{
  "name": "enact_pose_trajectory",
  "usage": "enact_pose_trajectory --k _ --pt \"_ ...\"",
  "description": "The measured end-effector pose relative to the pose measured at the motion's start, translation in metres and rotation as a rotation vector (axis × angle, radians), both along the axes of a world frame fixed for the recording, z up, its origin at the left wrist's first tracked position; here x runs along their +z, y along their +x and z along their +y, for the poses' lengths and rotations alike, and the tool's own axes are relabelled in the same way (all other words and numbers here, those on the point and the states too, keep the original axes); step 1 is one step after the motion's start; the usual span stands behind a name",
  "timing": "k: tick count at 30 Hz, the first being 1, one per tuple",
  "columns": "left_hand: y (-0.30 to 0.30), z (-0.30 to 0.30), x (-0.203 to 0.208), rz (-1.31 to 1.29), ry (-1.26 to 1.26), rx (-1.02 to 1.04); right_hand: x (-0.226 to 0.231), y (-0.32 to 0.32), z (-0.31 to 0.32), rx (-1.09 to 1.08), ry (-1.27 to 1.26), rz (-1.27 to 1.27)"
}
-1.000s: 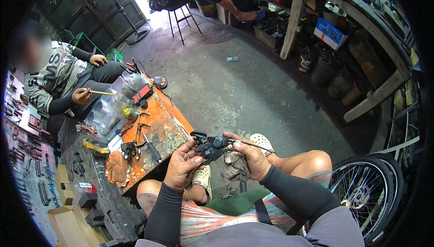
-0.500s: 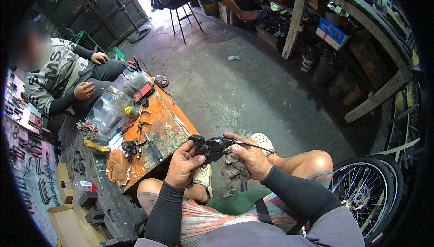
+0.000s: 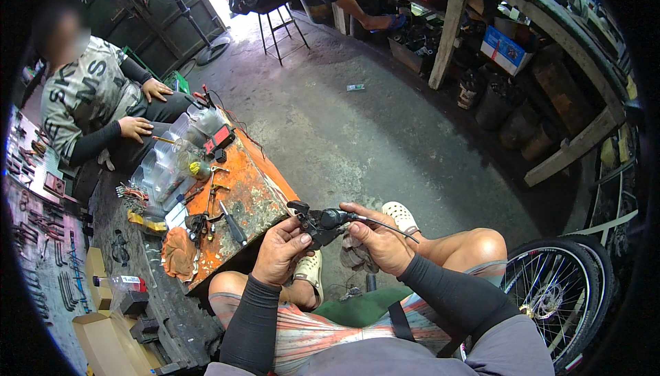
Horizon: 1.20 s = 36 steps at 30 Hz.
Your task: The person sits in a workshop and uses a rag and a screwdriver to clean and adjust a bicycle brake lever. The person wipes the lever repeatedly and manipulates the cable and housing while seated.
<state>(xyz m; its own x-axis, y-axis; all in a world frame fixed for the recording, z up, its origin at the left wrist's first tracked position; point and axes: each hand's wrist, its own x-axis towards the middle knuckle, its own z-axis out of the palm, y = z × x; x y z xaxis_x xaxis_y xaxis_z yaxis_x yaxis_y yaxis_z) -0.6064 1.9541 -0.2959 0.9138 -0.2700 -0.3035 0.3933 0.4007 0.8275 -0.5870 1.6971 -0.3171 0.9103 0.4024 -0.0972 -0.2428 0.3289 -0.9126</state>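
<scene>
Both hands grip 1 black brake lever (image 3: pixel 322 223): left hand (image 3: pixel 280 251) at 7 o'clock, right hand (image 3: pixel 377 238) pinching its cable (image 3: pixel 385 225) at 3 o'clock; fitting looks unfinished.

A blue rectangular box (image 3: pixel 504 49) with a white patch sat on the wooden shelf at upper right. A tan cardboard box (image 3: pixel 103 341) lay at lower left, near a small clear bottle (image 3: pixel 124 282) with a red label.

daylight from top doorway | floor (image 3: pixel 357 135) bright, shelves dim | fisheye bend, black rim | centre sharp
</scene>
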Motion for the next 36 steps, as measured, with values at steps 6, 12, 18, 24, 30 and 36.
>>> enact_pose_trajectory --k 6,12,18,24,30,36 --pt "0.000 -0.003 0.001 0.012 -0.052 0.033 -0.003 -0.001 -0.001 0.000 -0.035 -0.055" --pt "-0.006 -0.006 -0.007 -0.289 0.321 0.200 0.009 -0.003 0.010 -0.050 0.167 0.164" --pt "-0.003 -0.006 -0.007 -0.565 0.682 0.149 0.003 0.001 0.000 0.248 -0.413 -0.027" --pt "-0.006 -0.009 -0.001 -0.522 0.583 0.100 0.049 0.007 -0.020 -0.082 -0.441 -0.650" --pt "-0.005 -0.008 -0.010 -0.537 0.370 0.072 0.047 0.015 -0.029 0.014 -0.760 -0.771" --pt "-0.006 -0.016 -0.019 -0.532 0.325 0.080 0.056 0.009 -0.033 0.040 -0.816 -0.762"
